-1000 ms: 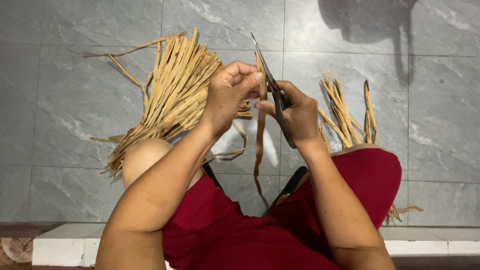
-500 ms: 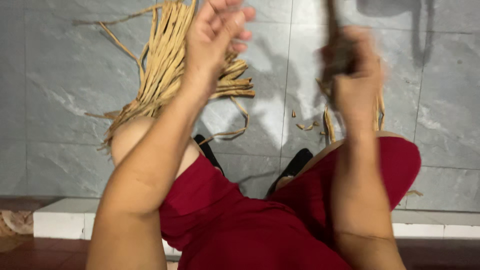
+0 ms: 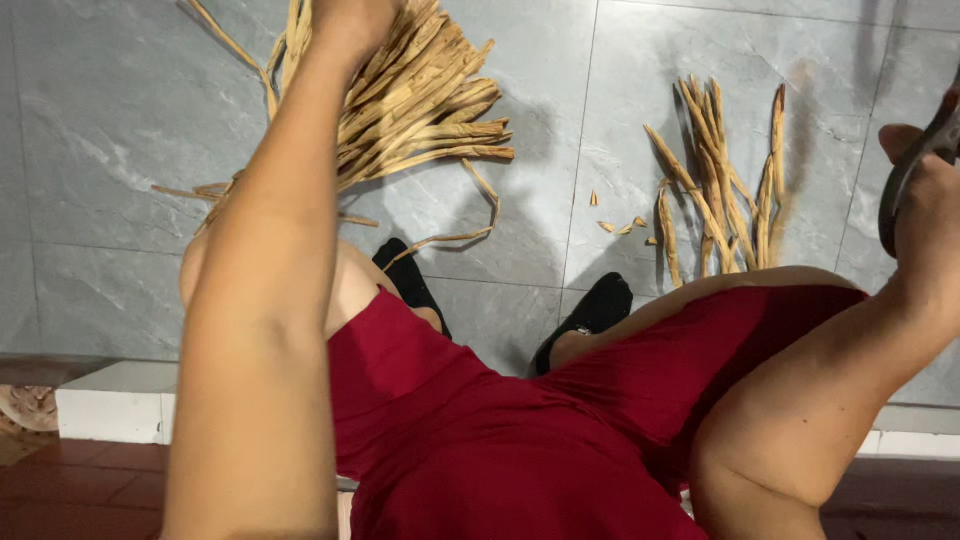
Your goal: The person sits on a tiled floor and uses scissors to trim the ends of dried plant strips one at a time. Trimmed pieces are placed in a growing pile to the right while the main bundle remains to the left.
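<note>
My left hand [image 3: 350, 18] is raised over the large bundle of dried leaf strips [image 3: 420, 110] on the grey tile floor [image 3: 100, 150]; its fingers run out of view at the top edge, so I cannot tell how open they are or whether they hold anything. My right hand [image 3: 930, 215], out at the right edge, has its fingers curled closed around dark scissors [image 3: 915, 165]. A smaller pile of strips [image 3: 725, 190] lies near it, well apart from the large bundle.

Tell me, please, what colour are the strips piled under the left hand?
The strips are pale straw tan, seen in the head view.
</note>
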The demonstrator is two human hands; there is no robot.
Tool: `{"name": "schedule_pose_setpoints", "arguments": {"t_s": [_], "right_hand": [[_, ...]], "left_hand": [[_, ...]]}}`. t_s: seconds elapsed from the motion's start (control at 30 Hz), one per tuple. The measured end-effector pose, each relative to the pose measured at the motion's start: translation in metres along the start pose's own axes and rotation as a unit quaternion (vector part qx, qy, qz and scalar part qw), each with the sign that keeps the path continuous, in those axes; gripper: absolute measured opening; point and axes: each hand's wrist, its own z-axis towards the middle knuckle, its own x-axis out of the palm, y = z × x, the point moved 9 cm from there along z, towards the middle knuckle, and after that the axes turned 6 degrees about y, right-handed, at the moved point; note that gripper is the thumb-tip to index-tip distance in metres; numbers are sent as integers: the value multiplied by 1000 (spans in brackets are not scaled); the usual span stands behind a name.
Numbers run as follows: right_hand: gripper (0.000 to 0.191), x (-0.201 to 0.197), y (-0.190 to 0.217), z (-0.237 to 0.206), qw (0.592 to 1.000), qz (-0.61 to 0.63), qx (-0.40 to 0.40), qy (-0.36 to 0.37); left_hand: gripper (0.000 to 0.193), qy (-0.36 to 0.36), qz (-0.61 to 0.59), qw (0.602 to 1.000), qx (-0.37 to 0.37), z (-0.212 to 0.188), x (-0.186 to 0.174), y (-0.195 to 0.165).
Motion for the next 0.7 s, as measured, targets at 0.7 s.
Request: {"name": "schedule_pose_setpoints", "arguments": {"t_s": [0.7], "right_hand": [[49, 52, 198, 26, 983, 168, 56, 56]], "left_hand": [[31, 197, 239, 949, 53, -33, 159, -34]]}}
